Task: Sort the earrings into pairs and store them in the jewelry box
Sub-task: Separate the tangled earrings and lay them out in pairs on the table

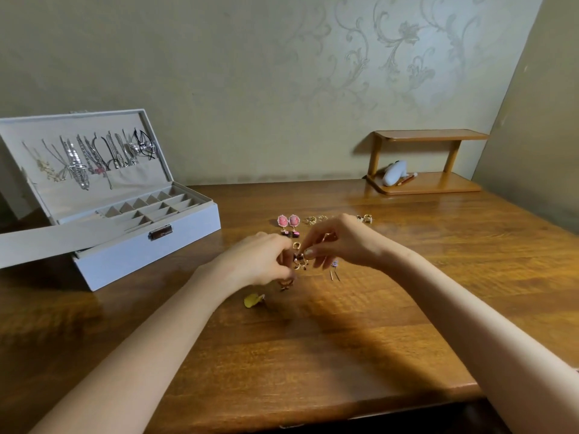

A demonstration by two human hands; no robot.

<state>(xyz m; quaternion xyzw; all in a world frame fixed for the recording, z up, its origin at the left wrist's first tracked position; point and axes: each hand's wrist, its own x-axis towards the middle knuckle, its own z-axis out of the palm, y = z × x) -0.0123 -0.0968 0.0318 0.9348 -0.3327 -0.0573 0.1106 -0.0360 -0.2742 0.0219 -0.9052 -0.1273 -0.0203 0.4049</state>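
Near the middle of the worktop, I see both hands meeting over the loose earrings. The fingers of the right hand are pinched together on a gold earring with a dark bead, held just above the wood. The left hand is curled in close beside it, fingertips nearly touching the same piece (whether it actually grips anything I cannot tell). A second small gold piece shows just under the left hand, and a yellow piece lies nearer the front edge. Beyond the hands, toward the back edge, the pink earrings lie side by side, touching. The jewelry box stands open at the left edge, well apart from the hands, its compartments uncovered and chains hanging in its lid.
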